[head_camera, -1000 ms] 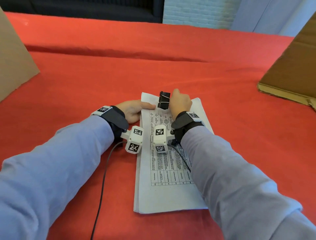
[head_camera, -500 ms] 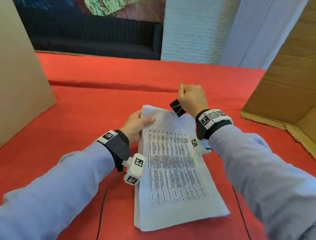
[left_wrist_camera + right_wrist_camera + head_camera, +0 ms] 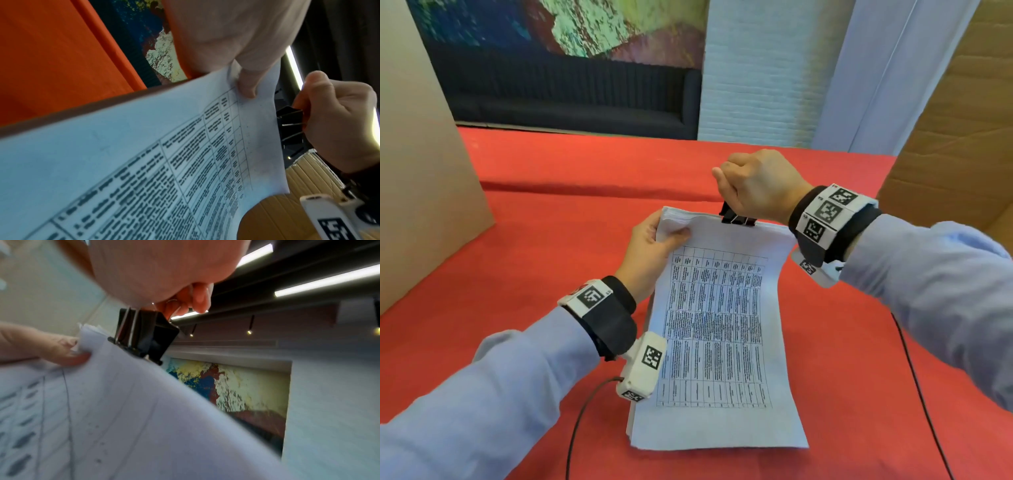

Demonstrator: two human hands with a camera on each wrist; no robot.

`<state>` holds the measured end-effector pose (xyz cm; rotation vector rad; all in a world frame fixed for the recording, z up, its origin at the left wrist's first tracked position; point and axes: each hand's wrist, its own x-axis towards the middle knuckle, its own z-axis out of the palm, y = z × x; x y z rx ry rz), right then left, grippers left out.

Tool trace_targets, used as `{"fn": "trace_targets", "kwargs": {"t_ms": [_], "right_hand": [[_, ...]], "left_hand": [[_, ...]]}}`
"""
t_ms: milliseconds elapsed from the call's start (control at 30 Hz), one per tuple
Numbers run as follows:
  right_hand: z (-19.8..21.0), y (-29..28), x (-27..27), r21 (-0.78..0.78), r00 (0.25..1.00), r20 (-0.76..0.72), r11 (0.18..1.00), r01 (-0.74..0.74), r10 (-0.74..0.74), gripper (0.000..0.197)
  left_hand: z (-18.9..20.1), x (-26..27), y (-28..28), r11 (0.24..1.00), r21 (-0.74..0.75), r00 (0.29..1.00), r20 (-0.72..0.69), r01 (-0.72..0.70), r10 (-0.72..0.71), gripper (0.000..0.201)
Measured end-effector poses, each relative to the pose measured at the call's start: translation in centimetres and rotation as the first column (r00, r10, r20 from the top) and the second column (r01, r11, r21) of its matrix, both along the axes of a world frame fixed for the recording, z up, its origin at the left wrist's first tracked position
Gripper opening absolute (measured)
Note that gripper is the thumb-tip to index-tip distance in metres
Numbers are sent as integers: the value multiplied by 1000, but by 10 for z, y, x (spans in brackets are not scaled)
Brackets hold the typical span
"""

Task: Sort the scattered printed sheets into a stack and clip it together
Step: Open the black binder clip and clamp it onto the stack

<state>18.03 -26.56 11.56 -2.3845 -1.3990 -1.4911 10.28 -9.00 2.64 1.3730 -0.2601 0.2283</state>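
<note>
A stack of printed sheets (image 3: 715,329) with a table on top is tilted up from the red tablecloth (image 3: 551,246), its near edge low. My left hand (image 3: 654,250) pinches the stack's top left corner, thumb on the top page (image 3: 246,87). A black binder clip (image 3: 738,217) sits at the stack's top edge, its mouth at the paper (image 3: 141,340). My right hand (image 3: 760,185) grips the clip's wire handles from above (image 3: 337,116). The same stack (image 3: 144,162) fills the left wrist view.
Cardboard panels stand at the left (image 3: 417,171) and right (image 3: 955,137) of the table. Black cables trail from both wrists (image 3: 582,418). A dark sofa (image 3: 571,99) and a white brick wall (image 3: 767,68) lie beyond the table's far edge.
My left hand has lifted the stack's top edge off the table. My right hand has brought the clip down from the air onto that edge.
</note>
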Motion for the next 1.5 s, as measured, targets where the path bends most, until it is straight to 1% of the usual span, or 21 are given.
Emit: {"fn": "trace_targets", "kwargs": {"t_ms": [67, 200, 400, 467, 567, 633, 767, 833, 900, 967, 1067, 1167, 1233, 1267, 1300, 1333, 1367, 1400, 1433, 1467, 1500], "right_hand": [[1, 1, -1, -3, 1000, 5, 1000, 17, -17, 61], [8, 6, 0, -30, 999, -13, 999, 40, -41, 48], [10, 13, -1, -154, 999, -21, 988, 21, -24, 49], [11, 14, -2, -143, 999, -39, 989, 29, -35, 50], [16, 19, -8, -88, 998, -37, 995, 51, -54, 49], [17, 23, -10, -92, 998, -38, 995, 46, -49, 49], [10, 30, -9, -207, 997, -27, 976, 72, -79, 52], [7, 29, -9, -226, 997, -19, 971, 73, -80, 52], [4, 26, -9, -214, 993, -80, 974, 71, -89, 55], [3, 23, -11, -203, 969, -192, 972, 114, -154, 60], [1, 19, -12, -200, 949, -240, 967, 160, -207, 63], [-3, 16, -13, -224, 931, -300, 964, 145, -209, 56], [-4, 16, -14, -194, 914, -367, 975, 107, -174, 49], [-2, 14, -15, -147, 890, -431, 984, 98, -153, 49], [0, 8, -14, -63, 845, -522, 993, 101, -119, 48], [-1, 0, -15, 63, 787, -615, 991, 117, -54, 48], [-8, -12, -15, 205, 728, -685, 963, 172, 16, 50], [-19, -27, -16, 334, 667, -741, 903, 269, 75, 59], [-34, -42, -21, 412, 575, -808, 820, 397, 127, 74], [-53, -53, -29, 411, 419, -887, 744, 526, 194, 89], [-74, -59, -40, 365, 222, -931, 711, 600, 290, 97]], "left_hand": [[0, -2, -1, 1000, -3, 999, 30, -23, 23, 23], [-1, -5, -4, 999, 5, 997, 68, -44, 44, 23], [-1, -4, -8, 996, 3, 992, 86, -95, 94, 22], [-2, -4, -9, 995, 2, 991, 90, -104, 104, 21], [-1, -3, -10, 992, 23, 988, 96, -124, 122, 20], [0, -4, -12, 990, 37, 986, 99, -135, 131, 19], [4, -5, -14, 984, 55, 979, 125, -167, 159, 18], [5, -5, -13, 981, 36, 974, 125, -193, 187, 19], [6, -5, -10, 982, 6, 976, 110, -189, 187, 21], [5, -6, -7, 985, -36, 981, 90, -168, 171, 23], [4, -4, -5, 982, -87, 984, 47, -168, 172, 25], [1, -3, -6, 981, -107, 985, 39, -161, 166, 26], [-1, -2, -4, 982, -109, 987, 38, -152, 157, 26], [-1, -1, -1, 983, -104, 987, 41, -152, 157, 25], [-2, 1, 1, 983, -94, 985, 45, -159, 164, 24], [-2, 3, 5, 981, -87, 983, 43, -172, 177, 24], [-2, 5, 10, 978, -88, 981, 34, -189, 193, 23], [-1, 7, 16, 973, -100, 978, 16, -206, 209, 23], [-2, 9, 22, 969, -120, 976, -7, -217, 217, 24], [-2, 11, 28, 965, -142, 975, -36, -222, 219, 24], [-3, 14, 32, 963, -154, 975, -68, -221, 213, 23]]}}
